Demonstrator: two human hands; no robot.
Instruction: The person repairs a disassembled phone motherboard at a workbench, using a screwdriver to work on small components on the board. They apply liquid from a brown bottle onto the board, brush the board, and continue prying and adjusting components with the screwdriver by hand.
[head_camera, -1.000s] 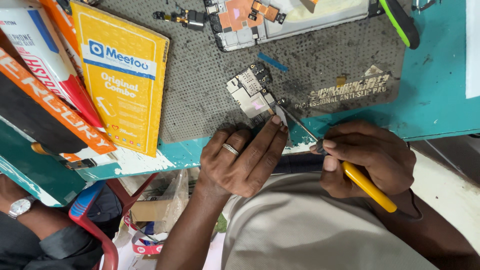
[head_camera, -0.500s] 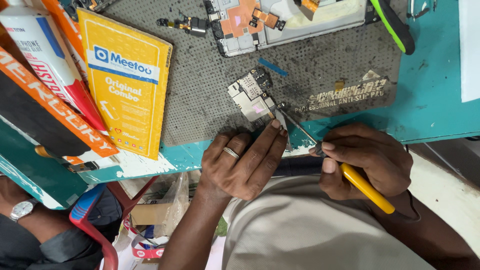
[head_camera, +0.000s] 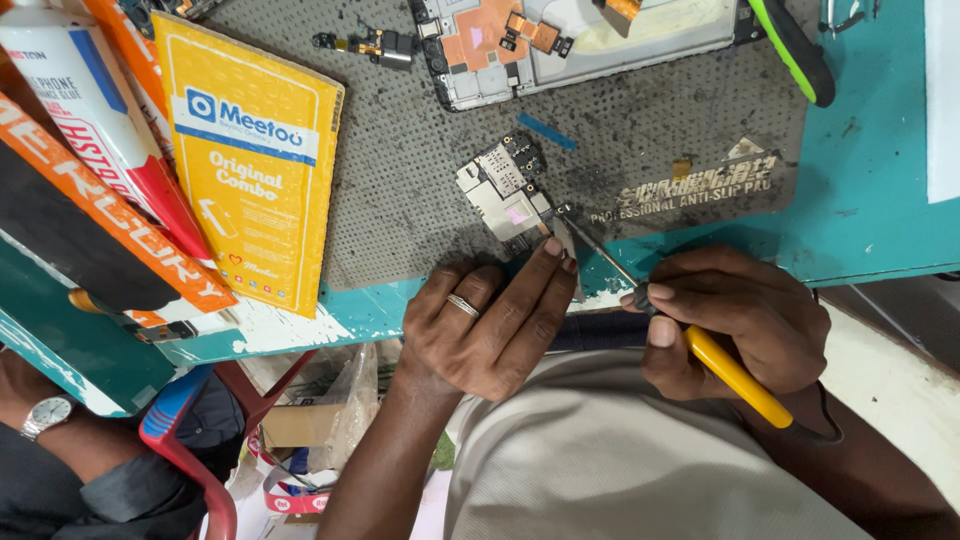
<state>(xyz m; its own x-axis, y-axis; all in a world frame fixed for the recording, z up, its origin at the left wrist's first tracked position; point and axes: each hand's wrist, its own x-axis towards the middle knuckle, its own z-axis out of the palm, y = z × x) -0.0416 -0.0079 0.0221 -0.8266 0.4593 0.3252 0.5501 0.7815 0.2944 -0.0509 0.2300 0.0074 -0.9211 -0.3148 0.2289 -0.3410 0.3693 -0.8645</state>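
Grey perforated mat (head_camera: 400, 180) covers the centre and top of the frame, lying on a teal bench (head_camera: 870, 200). Opened phone chassis (head_camera: 570, 40) at top centre; small camera module (head_camera: 375, 45) just left of it. Yellow flat box (head_camera: 250, 170) at upper left, overlapping the mat's left edge; red-and-white tube (head_camera: 90, 120) beside it. Green-handled tool (head_camera: 795, 50) at upper right. Another person's wrist with a watch (head_camera: 45, 415) at lower left.

Small circuit board (head_camera: 505, 195) sits on the mat at frame centre. Left hand (head_camera: 490, 320) lies flat, fingers extended, fingertips pressing the board's lower edge. Right hand (head_camera: 730, 320) is closed around a yellow-handled screwdriver (head_camera: 690, 340), its tip meeting the board's lower right corner.
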